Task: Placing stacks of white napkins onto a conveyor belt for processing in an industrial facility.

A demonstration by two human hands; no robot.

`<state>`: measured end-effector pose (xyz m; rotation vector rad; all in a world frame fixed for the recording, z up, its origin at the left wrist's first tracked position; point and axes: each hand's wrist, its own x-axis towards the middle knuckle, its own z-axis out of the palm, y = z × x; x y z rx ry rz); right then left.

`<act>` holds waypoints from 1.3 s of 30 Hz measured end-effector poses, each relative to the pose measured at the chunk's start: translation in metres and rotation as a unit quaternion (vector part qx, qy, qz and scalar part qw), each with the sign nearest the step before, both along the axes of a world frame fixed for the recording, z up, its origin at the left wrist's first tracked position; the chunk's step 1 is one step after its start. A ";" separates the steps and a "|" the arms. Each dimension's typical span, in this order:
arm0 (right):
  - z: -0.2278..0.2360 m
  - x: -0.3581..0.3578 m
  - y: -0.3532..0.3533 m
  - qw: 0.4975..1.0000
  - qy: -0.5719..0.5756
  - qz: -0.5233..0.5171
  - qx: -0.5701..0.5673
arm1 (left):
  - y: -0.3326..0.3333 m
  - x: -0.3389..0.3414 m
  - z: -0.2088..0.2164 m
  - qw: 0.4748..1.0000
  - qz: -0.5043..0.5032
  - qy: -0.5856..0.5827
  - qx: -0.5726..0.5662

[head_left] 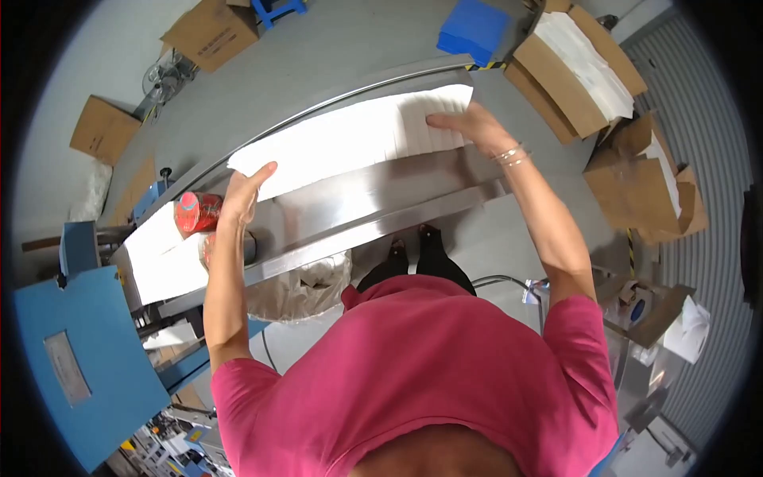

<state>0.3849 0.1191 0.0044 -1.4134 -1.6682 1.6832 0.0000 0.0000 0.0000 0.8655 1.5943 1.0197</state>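
Observation:
A long row of white folded paper (334, 139), packed like a stack lying on its side, runs along the metal work surface (350, 195). My left hand (245, 195) is closed on its left end, with the thumb on top. At the right end my right hand (473, 127) grips it, thumb laid over the upper side and fingers hidden behind. Next to my left wrist lies a red cylindrical object (197, 213). Another cylinder (249, 248) is partly hidden by my left forearm. More white paper (163, 262) lies at the surface's left end, by the blue machine.
A blue machine cabinet (87, 358) stands at the left. Cardboard boxes with white paper (576, 75) sit on the floor at the right. A clear plastic bag (298, 290) hangs below the near edge. Blue flat panels (474, 30) lie at the far side.

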 end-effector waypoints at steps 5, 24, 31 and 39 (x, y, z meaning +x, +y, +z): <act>0.003 0.010 -0.043 0.982 0.140 -0.093 0.081 | -0.010 0.011 0.011 0.996 -0.008 -0.004 0.091; 0.038 0.255 -0.432 0.733 -0.116 -0.563 0.364 | -0.004 0.356 0.038 0.847 -0.476 -0.101 0.215; 0.068 0.332 -0.673 0.600 -0.142 -0.736 0.280 | -0.166 0.600 0.025 0.741 -0.623 -0.164 0.190; 0.064 0.384 -0.851 0.436 -0.073 -0.864 0.242 | -0.349 0.809 0.041 0.598 -0.760 -0.229 0.111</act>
